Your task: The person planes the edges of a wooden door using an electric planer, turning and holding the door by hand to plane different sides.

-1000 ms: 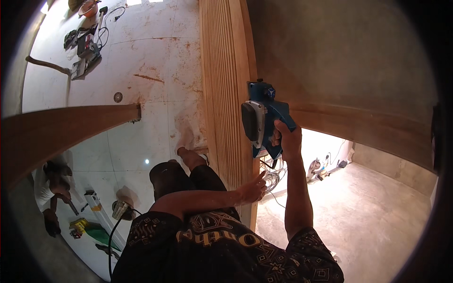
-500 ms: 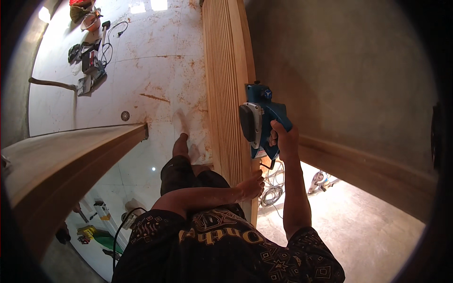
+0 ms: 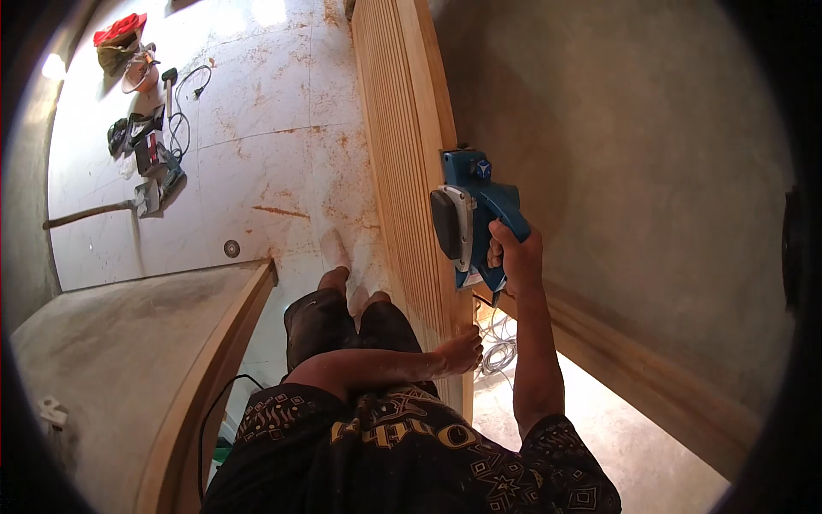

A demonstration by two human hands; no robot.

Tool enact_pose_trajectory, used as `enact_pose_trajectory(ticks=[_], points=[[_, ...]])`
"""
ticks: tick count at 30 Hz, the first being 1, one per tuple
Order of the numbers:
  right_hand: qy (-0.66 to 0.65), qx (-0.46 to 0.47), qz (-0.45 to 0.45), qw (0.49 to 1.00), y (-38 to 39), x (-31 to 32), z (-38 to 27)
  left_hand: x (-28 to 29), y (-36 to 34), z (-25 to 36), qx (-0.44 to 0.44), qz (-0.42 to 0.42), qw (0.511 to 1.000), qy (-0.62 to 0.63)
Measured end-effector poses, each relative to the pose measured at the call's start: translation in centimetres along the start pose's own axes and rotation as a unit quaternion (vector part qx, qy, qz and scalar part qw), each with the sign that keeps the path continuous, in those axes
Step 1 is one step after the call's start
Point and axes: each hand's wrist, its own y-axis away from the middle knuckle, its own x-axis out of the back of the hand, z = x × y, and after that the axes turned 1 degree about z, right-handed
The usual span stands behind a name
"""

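A blue electric planer [image 3: 467,201] sits on the narrow edge of a ribbed wooden door panel [image 3: 398,154]. My right hand [image 3: 516,248] is closed round its rear handle, arm stretched forward. Nearer my body, my left hand [image 3: 461,351] lies on the panel's edge with its fingers curled over it. The planer's sole is hidden against the wood.
A grey wall [image 3: 634,146] rises on the right. On the dusty tiled floor at the far left lie a hoe [image 3: 94,212], a bucket [image 3: 139,75] and a power tool [image 3: 171,177]. A wood-framed wall end [image 3: 214,343] stands at the left; coiled cable [image 3: 497,353] lies beyond the panel.
My view has shifted, so the floor tools sit lower and more of the left wall end shows. Both hands keep their hold, and the planer stays on the panel's edge.
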Motion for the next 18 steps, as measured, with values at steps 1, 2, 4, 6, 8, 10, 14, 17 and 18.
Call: enact_pose_trajectory(ticks=[1, 2, 4, 6, 8, 10, 14, 17, 18], points=[[-0.001, -0.003, 0.002, 1.0, -1.2, -0.7, -0.9, 0.6, 0.1, -1.5, -0.001, 0.009, 1.0, 0.012], [-0.001, -0.002, 0.005, 1.0, -2.4, -1.4, -1.8, 1.2, 0.1, -3.0, -0.002, 0.007, 1.0, 0.014], [-0.003, -0.003, 0.008, 1.0, -4.8, -2.8, -3.5, 2.4, 0.2, -6.2, -0.016, 0.002, 0.999, -0.035], [0.01, -0.011, 0.017, 1.0, -7.2, -4.1, -5.1, 3.9, 0.4, -9.0, -0.008, 0.006, 0.999, -0.042], [0.009, -0.009, 0.008, 1.0, -9.3, -5.3, -6.7, 6.1, 0.9, -11.9, 0.0, 0.009, 0.999, -0.049], [0.011, -0.005, 0.0, 1.0, -11.3, -6.4, -8.3, 8.2, 1.5, -14.8, -0.029, -0.03, 0.997, -0.07], [0.008, -0.008, 0.01, 1.0, -15.4, -8.5, -11.3, 10.3, 1.7, -19.8, -0.016, -0.037, 0.997, -0.069], [0.008, -0.008, 0.01, 1.0, -18.8, -10.3, -14.1, 11.6, 1.6, -23.9, -0.028, -0.053, 0.994, -0.089], [0.007, -0.012, 0.008, 1.0, -19.9, -10.9, -15.1, 11.5, 1.3, -25.2, -0.021, -0.058, 0.995, -0.083]])
